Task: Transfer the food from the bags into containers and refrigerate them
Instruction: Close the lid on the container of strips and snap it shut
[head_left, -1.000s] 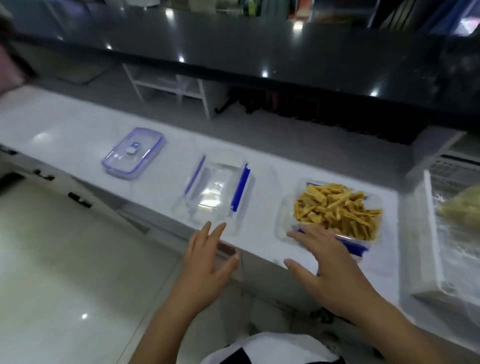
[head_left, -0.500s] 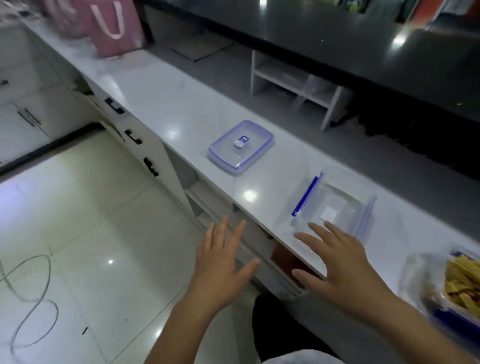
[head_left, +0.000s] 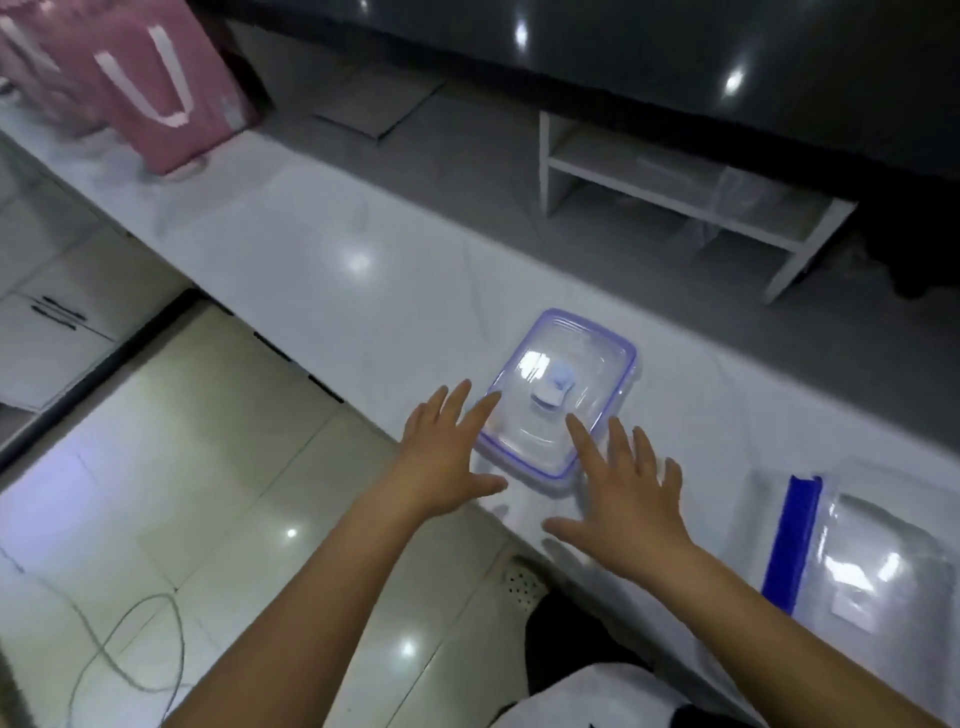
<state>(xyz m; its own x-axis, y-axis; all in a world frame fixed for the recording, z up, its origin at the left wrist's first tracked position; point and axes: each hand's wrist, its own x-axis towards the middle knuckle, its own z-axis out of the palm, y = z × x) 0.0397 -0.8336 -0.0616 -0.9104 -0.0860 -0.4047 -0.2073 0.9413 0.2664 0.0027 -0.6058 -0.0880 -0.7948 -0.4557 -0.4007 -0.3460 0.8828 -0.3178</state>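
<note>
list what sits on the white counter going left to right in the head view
pink bags → lidded clear container with blue rim, with the left hand and right hand open at its near end → clear container with blue clips

View: the camera has been swung leftward along the white counter; the tray of fried strips seen a second ago is no longer shown.
Lidded container: from far left on the counter, it is now brought to the centre, directly before the hands.
Left hand: moved from below the counter edge to the container's left side, fingers spread and straight; contact cannot be told.
Right hand: shifted from the food tray, past the clear bag, to the container's right near corner, fingers spread.
Pink bags: now brought into sight at upper left.
</note>
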